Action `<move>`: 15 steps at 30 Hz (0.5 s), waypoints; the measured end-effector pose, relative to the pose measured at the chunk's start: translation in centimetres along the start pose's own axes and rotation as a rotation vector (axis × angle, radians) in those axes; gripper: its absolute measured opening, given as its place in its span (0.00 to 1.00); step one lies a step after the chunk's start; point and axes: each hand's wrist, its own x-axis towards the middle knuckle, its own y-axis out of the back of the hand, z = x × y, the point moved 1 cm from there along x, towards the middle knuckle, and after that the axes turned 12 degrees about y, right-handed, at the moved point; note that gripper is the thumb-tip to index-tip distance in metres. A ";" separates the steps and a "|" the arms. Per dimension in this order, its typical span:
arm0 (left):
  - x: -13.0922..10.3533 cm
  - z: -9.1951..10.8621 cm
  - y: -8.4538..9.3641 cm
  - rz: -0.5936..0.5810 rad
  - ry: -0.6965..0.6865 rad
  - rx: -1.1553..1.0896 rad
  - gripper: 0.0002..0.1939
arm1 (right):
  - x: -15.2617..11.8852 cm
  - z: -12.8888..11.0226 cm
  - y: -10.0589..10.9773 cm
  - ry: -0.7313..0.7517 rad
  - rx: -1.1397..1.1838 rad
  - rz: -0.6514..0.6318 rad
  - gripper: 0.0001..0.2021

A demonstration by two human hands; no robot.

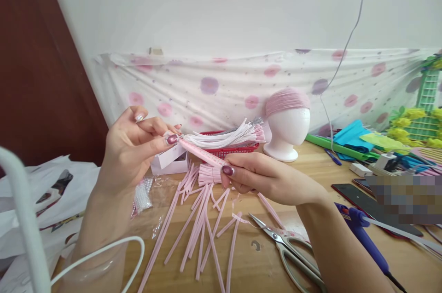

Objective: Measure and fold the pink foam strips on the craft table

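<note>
A short length of pink tape measure (202, 152) slants between my two hands above the table. My left hand (138, 146) pinches its upper end between thumb and finger. Lower and to the right, my right hand (262, 175) grips the other end, thumb on top. Whether a pink stem lies along the tape is unclear. Below them, loose pink pipe cleaners (196, 224) fan out over the wood, with a tied bundle of pink stems (210, 174) behind. More of the tape trails down beside the scissors (285, 247), which lie partly open by my right forearm.
A red basket (238, 149) of white and pink stems stands behind, beside a white foam head (288, 129) with a pink band. Rightward lie a blue glue gun (366, 238) and a dark phone (376, 210). A white box (169, 159) and bagged beads (143, 194) are left.
</note>
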 end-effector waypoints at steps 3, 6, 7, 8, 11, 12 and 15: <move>0.0 0.0 0.0 0.000 0.002 -0.010 0.24 | 0.0 0.0 0.0 0.010 0.001 -0.010 0.15; 0.0 -0.1 0.1 -0.003 0.014 -0.009 0.24 | 0.1 0.2 0.1 0.018 0.001 -0.015 0.15; 0.0 -0.1 0.1 -0.005 0.011 -0.010 0.24 | 0.1 0.2 0.1 0.025 0.000 -0.011 0.14; 0.1 -0.2 0.2 -0.006 0.011 -0.011 0.24 | 0.2 0.3 0.2 0.030 0.002 -0.003 0.14; 0.2 -0.3 0.2 -0.006 0.023 -0.011 0.25 | 0.3 0.5 0.3 0.037 0.016 0.035 0.13; 0.2 -0.3 0.1 0.002 0.023 -0.013 0.25 | 0.4 0.6 0.3 0.035 0.018 0.049 0.13; 0.4 -0.5 -0.2 0.042 -0.013 -0.042 0.25 | 0.5 0.9 0.4 0.021 0.032 0.084 0.13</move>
